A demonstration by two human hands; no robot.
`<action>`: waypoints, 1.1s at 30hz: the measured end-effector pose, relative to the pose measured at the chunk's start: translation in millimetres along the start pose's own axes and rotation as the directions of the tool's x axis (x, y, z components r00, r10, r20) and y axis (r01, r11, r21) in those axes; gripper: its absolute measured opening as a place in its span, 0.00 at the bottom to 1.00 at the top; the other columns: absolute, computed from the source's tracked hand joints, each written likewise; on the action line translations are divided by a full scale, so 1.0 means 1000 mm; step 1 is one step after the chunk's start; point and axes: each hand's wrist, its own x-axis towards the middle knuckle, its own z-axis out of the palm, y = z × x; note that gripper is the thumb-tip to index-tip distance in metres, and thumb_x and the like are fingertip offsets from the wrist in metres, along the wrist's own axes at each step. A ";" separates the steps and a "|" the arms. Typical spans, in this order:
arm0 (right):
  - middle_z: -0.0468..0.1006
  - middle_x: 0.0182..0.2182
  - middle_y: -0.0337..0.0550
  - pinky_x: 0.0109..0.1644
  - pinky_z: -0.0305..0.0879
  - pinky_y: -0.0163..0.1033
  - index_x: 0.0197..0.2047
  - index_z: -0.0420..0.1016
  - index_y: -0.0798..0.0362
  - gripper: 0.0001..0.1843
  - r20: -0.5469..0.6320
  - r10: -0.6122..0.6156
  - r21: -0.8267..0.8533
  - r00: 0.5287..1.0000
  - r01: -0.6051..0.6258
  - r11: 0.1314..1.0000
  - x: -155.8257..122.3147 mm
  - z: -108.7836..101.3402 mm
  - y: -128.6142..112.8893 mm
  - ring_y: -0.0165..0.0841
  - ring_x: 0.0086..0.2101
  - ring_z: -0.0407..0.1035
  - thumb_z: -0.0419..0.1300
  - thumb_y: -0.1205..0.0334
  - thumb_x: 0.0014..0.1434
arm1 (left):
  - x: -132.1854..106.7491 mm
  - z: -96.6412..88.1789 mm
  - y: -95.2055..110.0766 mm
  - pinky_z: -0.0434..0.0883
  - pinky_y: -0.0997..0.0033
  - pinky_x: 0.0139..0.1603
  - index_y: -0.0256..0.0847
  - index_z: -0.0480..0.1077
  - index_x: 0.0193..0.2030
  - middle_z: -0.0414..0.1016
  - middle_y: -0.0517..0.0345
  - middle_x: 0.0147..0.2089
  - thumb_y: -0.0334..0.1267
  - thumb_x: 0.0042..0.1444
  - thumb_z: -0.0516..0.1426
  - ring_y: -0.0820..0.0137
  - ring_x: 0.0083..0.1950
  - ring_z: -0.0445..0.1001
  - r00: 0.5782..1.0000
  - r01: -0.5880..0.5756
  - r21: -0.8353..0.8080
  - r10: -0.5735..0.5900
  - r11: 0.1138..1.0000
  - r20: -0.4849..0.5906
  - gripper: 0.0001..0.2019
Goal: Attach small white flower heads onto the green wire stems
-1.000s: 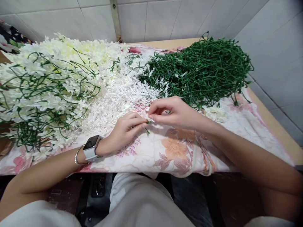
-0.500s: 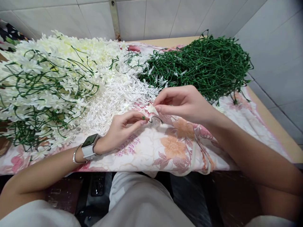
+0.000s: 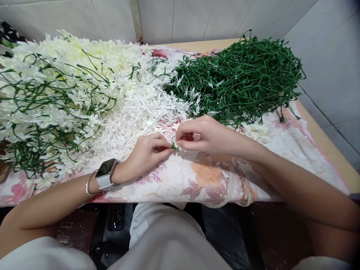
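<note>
My left hand (image 3: pixel 153 150), wearing a watch and a bracelet, is closed in a pinch on a green plastic flower stem (image 3: pixel 174 147) just above the cloth. Right against it, my right hand (image 3: pixel 201 135) pinches a small white artificial flower, now mostly hidden by the fingers. The fingertips of both hands nearly touch. Behind them lies a heap of thin white plastic stamens (image 3: pixel 140 112). Beyond my right hand is a large pile of green plastic stems (image 3: pixel 247 75). White artificial flowers (image 3: pixel 78 56), many with stems on them, are heaped at the left.
A floral cloth (image 3: pixel 208 176) covers most of the wooden table (image 3: pixel 329 150). A few loose white petals (image 3: pixel 257 130) lie beside my right forearm. Tiled walls (image 3: pixel 219 18) stand behind and to the right. Below the table edge a dark phone-like object (image 3: pixel 116 217) shows.
My right hand has come down and left with the white flower, against the stem in my left hand. My left hand has barely moved. The view has shifted slightly.
</note>
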 end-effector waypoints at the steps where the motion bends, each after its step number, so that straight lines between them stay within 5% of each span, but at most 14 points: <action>1: 0.71 0.21 0.34 0.26 0.50 0.28 0.28 0.72 0.57 0.06 0.014 -0.008 -0.003 1.000 0.008 1.000 0.000 -0.001 -0.001 0.21 0.22 0.59 0.55 0.71 0.52 | 0.000 0.000 0.000 0.64 0.76 0.35 0.40 0.75 0.32 0.73 0.61 0.32 0.32 0.53 0.59 0.75 0.34 0.70 1.000 -0.003 0.000 0.003 1.000 0.004 0.03; 6: 0.68 0.19 0.33 0.26 0.51 0.27 0.26 0.71 0.57 0.06 0.054 -0.040 0.050 0.998 0.037 0.998 -0.004 -0.010 -0.009 0.20 0.21 0.57 0.55 0.72 0.51 | 0.000 0.001 -0.001 0.64 0.77 0.35 0.40 0.75 0.31 0.73 0.62 0.32 0.32 0.53 0.59 0.76 0.33 0.70 1.000 -0.028 0.000 0.028 1.000 0.010 0.03; 12: 0.74 0.25 0.38 0.28 0.55 0.27 0.34 0.72 0.59 0.06 -0.157 -0.015 0.231 0.987 0.051 0.972 -0.003 0.001 -0.011 0.22 0.25 0.64 0.55 0.66 0.58 | 0.000 0.001 -0.002 0.63 0.78 0.33 0.37 0.73 0.28 0.71 0.62 0.30 0.29 0.53 0.58 0.76 0.32 0.69 0.997 -0.076 0.037 0.076 0.996 0.007 0.05; 23: 0.65 0.17 0.31 0.24 0.47 0.28 0.31 0.72 0.58 0.05 0.070 0.060 0.056 0.996 -0.064 0.996 -0.001 0.005 -0.002 0.20 0.19 0.55 0.56 0.69 0.54 | -0.001 0.000 0.000 0.63 0.79 0.34 0.38 0.74 0.29 0.72 0.62 0.31 0.27 0.52 0.59 0.78 0.32 0.69 0.998 -0.057 0.005 0.057 0.998 0.018 0.04; 33: 0.65 0.17 0.32 0.26 0.47 0.29 0.28 0.70 0.58 0.04 0.054 0.062 -0.049 0.997 -0.060 0.997 0.000 0.008 -0.008 0.20 0.19 0.54 0.56 0.71 0.53 | -0.001 0.001 -0.001 0.63 0.78 0.35 0.37 0.74 0.30 0.73 0.61 0.31 0.29 0.53 0.59 0.77 0.33 0.70 0.999 -0.048 0.005 0.048 0.999 0.022 0.03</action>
